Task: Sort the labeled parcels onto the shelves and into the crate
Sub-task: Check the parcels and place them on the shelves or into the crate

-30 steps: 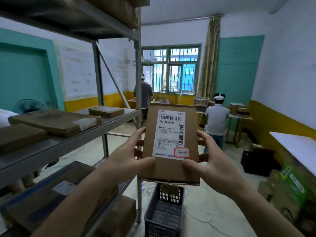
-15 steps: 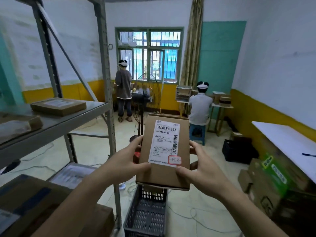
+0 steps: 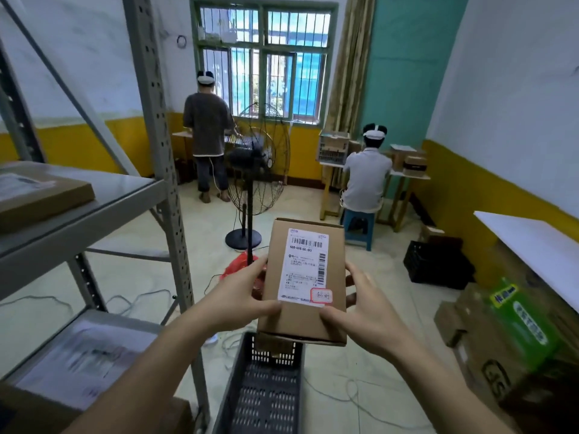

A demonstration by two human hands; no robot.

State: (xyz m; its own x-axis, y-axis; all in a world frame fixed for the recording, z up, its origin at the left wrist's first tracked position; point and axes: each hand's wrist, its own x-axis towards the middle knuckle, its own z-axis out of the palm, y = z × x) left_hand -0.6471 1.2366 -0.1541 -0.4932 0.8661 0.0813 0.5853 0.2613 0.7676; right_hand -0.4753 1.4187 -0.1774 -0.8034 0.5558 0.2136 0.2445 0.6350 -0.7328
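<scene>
Above crate (image 3: 261, 393), hands (image 3: 305, 300) gripping labeled parcel (image 3: 302, 280)

The grey metal shelf (image 3: 103, 195) bears a flat brown parcel (image 3: 40, 195); the dark crate (image 3: 260, 389) stands on the floor (image 3: 360, 270)

Soft window (image 3: 264, 59) daylight, blurred warped edges

A pedestal fan (image 3: 257, 158) stood on the pale floor (image 3: 329, 264) before a barred window (image 3: 262, 57), with a red plastic bag (image 3: 235, 267) beside its base. One person (image 3: 207, 133) stood at the window; another (image 3: 367, 177) sat on a blue stool (image 3: 360, 225) at a small table (image 3: 407, 177). A curtain (image 3: 351, 64) hung right of the window; cables (image 3: 344, 393) trailed over the floor
</scene>
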